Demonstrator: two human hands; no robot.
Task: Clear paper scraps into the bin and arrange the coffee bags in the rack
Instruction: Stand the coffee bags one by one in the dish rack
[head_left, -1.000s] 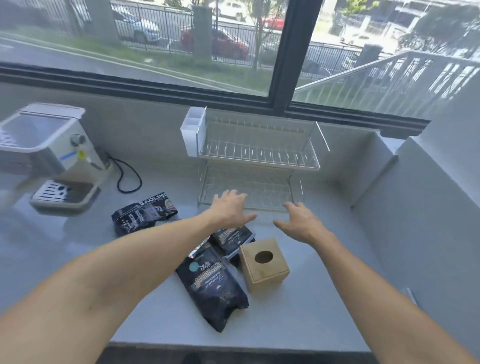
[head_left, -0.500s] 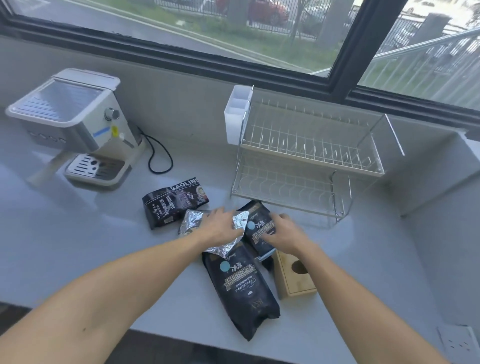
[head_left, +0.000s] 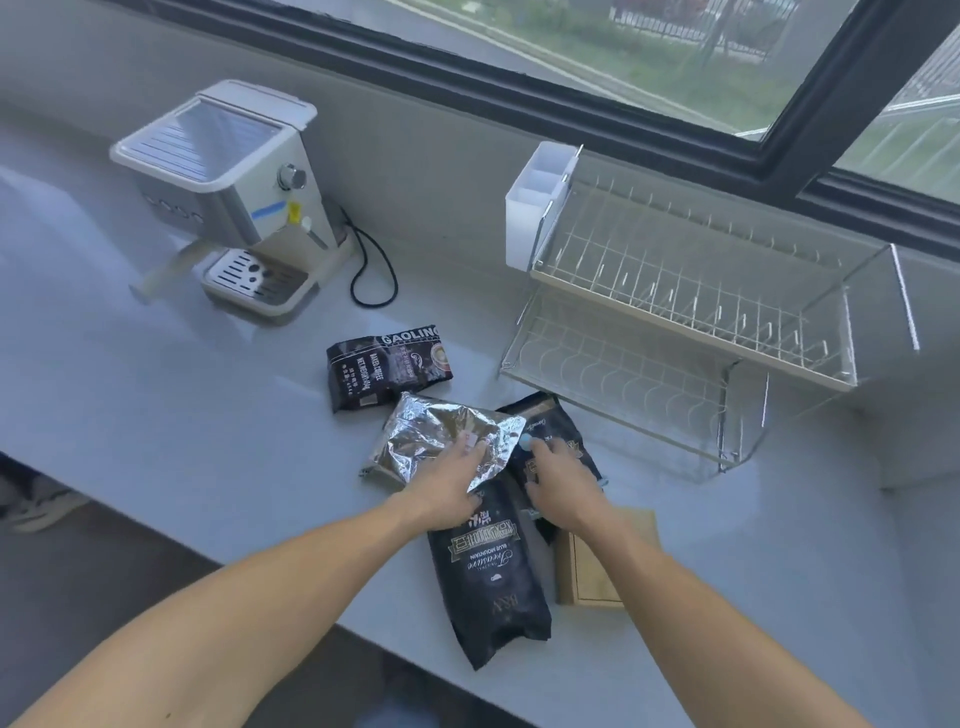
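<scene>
Several coffee bags lie on the grey counter (head_left: 156, 415). My left hand (head_left: 449, 486) rests on a crinkled silver foil bag (head_left: 431, 436), fingers laid over its near corner. My right hand (head_left: 558, 480) lies on a black coffee bag (head_left: 545, 421) just right of it, fingers spread. A long black bag (head_left: 488, 577) stretches toward me between my forearms. Another black bag marked GAOLING (head_left: 387, 369) sits farther left. The two-tier wire rack (head_left: 675, 312) stands empty at the back right. No paper scraps are visible.
A wooden box (head_left: 597, 561) sits under my right wrist, partly hidden. A white coffee machine (head_left: 228, 197) with a black cord (head_left: 371, 270) stands at the back left. A white cutlery holder (head_left: 537, 208) hangs on the rack's left end. The counter's front edge runs below my left forearm.
The view has tilted down and shifted left. Both hands came down from in front of the rack onto the bags; the left now rests on the silver bag, the right on the black one.
</scene>
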